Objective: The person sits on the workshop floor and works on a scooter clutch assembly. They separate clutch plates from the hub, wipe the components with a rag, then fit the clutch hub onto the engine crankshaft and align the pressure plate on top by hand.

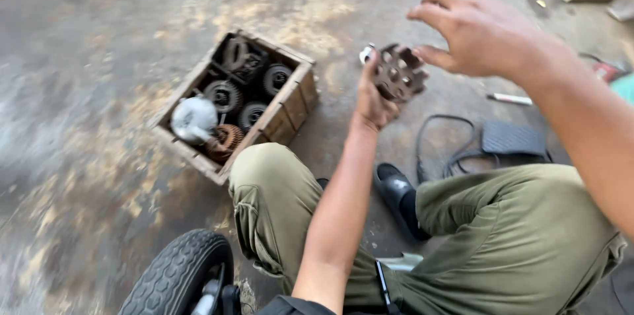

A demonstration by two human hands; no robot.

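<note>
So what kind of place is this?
Probably a vehicle repair workshop: a wooden crate of worn gears sits on stained concrete floor, a tyre is nearby, and the left hand holds a perforated metal part.

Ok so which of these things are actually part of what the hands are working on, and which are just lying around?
In hand:
- left hand holds a round metal plate with holes
- right hand, open, hovers just above the plate

Lying about:
- wooden crate of gears and a grey metal housing
- black foot pedal with cable
- marker pen
- tyre
</note>
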